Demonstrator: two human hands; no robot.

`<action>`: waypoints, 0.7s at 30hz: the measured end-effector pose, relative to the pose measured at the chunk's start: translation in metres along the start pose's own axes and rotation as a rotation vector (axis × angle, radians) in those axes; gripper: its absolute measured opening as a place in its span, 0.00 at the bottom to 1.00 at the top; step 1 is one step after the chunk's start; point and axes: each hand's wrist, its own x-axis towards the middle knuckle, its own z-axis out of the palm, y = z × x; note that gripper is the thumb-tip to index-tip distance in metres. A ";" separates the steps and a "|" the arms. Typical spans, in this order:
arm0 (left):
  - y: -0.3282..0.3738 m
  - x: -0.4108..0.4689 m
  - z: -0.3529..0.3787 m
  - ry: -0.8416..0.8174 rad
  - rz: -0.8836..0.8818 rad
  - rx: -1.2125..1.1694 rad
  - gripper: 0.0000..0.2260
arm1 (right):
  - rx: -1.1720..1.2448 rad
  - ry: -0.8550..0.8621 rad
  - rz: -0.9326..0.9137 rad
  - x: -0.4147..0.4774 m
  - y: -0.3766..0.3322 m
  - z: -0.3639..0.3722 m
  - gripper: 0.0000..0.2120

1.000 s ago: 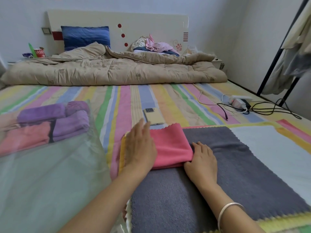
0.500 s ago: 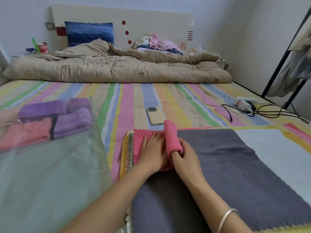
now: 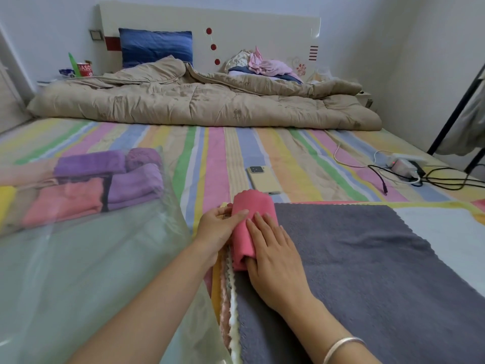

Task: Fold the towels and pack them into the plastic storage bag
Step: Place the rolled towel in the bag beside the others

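Observation:
A pink towel [image 3: 252, 206], folded into a narrow strip, lies on the left edge of a spread grey towel [image 3: 367, 258]. The grey one tops a stack of flat towels [image 3: 227, 298] whose edges show on the left. My left hand [image 3: 215, 227] grips the pink towel's left side, thumb on top. My right hand [image 3: 275, 256] lies on it with straight fingers, its thumb tucked under the near end. The clear plastic storage bag [image 3: 78, 271] lies at left and holds folded purple towels [image 3: 131, 179] and salmon towels [image 3: 68, 203].
A phone [image 3: 263, 179] lies on the striped sheet just beyond the pink towel. A power strip with cables [image 3: 401, 164] sits at right. A beige quilt [image 3: 196, 103] crosses the far bed. A black clothes rack [image 3: 454, 109] stands at the right edge.
The pink towel went from a wide fold to a narrow strip as my right hand turned its right side over to the left. My left hand shifted to the towel's left edge.

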 end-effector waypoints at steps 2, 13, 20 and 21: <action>-0.010 0.007 0.001 0.068 0.047 0.071 0.12 | -0.008 -0.034 -0.009 -0.001 0.002 0.002 0.27; -0.008 0.011 -0.005 0.234 0.099 0.867 0.22 | 0.876 -0.184 0.573 0.027 0.013 -0.033 0.30; 0.000 0.004 -0.007 0.164 0.101 0.788 0.20 | 1.166 -0.277 0.875 0.033 0.005 -0.028 0.34; 0.004 -0.002 -0.011 0.170 0.081 0.769 0.24 | 1.216 -0.260 0.860 0.028 0.001 -0.029 0.34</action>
